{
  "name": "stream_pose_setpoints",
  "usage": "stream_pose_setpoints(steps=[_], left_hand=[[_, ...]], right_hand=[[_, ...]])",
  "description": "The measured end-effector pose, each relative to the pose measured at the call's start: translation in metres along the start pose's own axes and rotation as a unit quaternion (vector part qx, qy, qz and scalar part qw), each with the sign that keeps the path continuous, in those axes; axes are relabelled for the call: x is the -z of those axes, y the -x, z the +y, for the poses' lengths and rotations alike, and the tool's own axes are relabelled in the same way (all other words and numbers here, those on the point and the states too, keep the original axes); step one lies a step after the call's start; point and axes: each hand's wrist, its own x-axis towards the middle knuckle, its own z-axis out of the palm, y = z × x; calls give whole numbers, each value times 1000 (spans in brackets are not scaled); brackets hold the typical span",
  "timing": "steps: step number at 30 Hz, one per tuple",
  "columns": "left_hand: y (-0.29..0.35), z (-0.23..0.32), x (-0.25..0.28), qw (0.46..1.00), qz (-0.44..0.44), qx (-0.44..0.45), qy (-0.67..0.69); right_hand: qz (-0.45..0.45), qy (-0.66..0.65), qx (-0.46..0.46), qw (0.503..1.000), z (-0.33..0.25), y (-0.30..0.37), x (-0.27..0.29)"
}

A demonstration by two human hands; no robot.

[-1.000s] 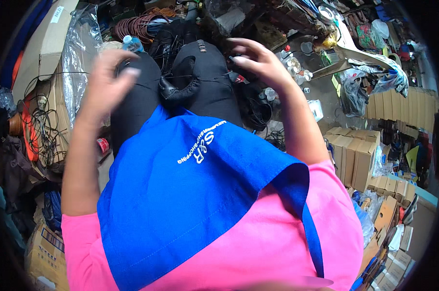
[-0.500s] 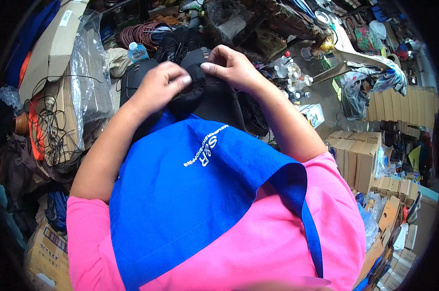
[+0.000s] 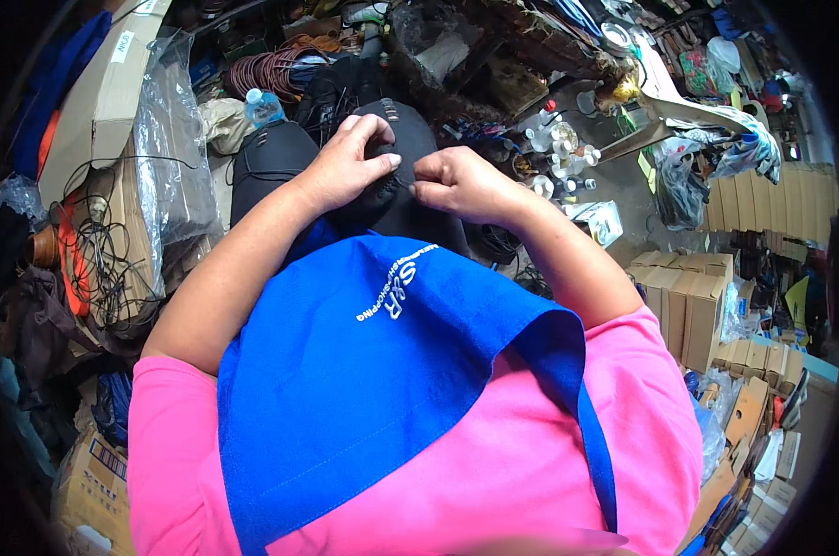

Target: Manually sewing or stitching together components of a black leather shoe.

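Note:
On my lap lies a rounded black padded thing, perhaps a shoe, between my two hands. My left hand rests over its upper left side, fingers curled and thumb bent in toward them. Close by on the right, my right hand pinches with thumb and forefinger at the edge of the same black thing. Whatever lies in either pinch is too small to make out. Black cloth covers both my knees. A blue apron spreads over my lap and front.
A clear blue-tinted bottle stands beyond my left knee. Several small bottles are grouped at the right. Cardboard and a tangle of black cord lie left; stacked cardboard boxes stand right. A coil of reddish cable sits ahead.
My left hand has moved right and slightly up over the black thing. My right hand has come down and a little right, its fingers now pinched closer together.

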Motion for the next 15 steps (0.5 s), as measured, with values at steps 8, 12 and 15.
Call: stream_pose_setpoints(steps=[8, 12, 15], left_hand=[[-9, 3, 20, 999, -31, 24, 4], [-20, 2, 39, 981, -142, 85, 102], [-23, 2, 44, 980, -157, 70, 96]], right_hand=[[124, -194, 26, 973, -21, 41, 23], [167, 27, 97, 981, -12, 27, 24], [162, 104, 106, 976, -1, 12, 13]])
